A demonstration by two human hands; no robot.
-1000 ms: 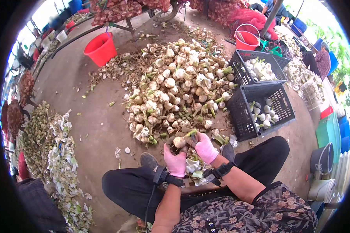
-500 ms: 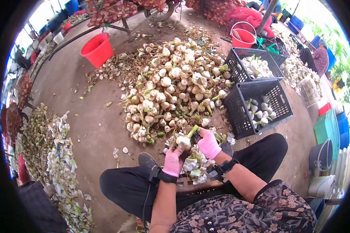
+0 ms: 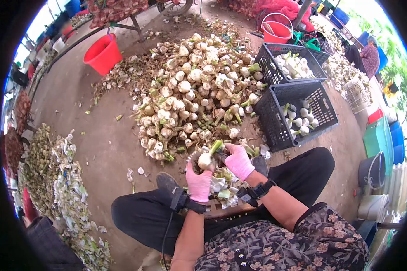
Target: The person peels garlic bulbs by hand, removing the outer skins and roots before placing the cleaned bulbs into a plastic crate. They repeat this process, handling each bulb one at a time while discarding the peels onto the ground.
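Gloved in pink, my left hand [image 3: 198, 184] is wrapped around a garlic bulb [image 3: 205, 161], whose short green stem points up and to the right. My right hand [image 3: 238, 161] is closed beside the bulb. Something dark shows at its fingertips, too small to make out. Below both hands, between my legs, lie pale garlic peelings [image 3: 224, 194]. A big heap of unpeeled garlic [image 3: 185, 86] spreads on the ground just beyond my hands. To its right, a black crate [image 3: 276, 131] contains several white, trimmed garlic bulbs [image 3: 304, 122].
Behind the near crate stands another black crate [image 3: 267, 63] full of white garlic. A red bucket [image 3: 105, 56] is at the far left of the heap, a second red bucket [image 3: 276, 34] at the back right. Peelings [image 3: 72, 194] line the left floor. Another person [image 3: 371, 58] sits far right.
The bulb has turned in my left hand, showing a whiter side. My right hand has shifted slightly left with it. The whole view has tilted a little, so the heap and crates appear higher.
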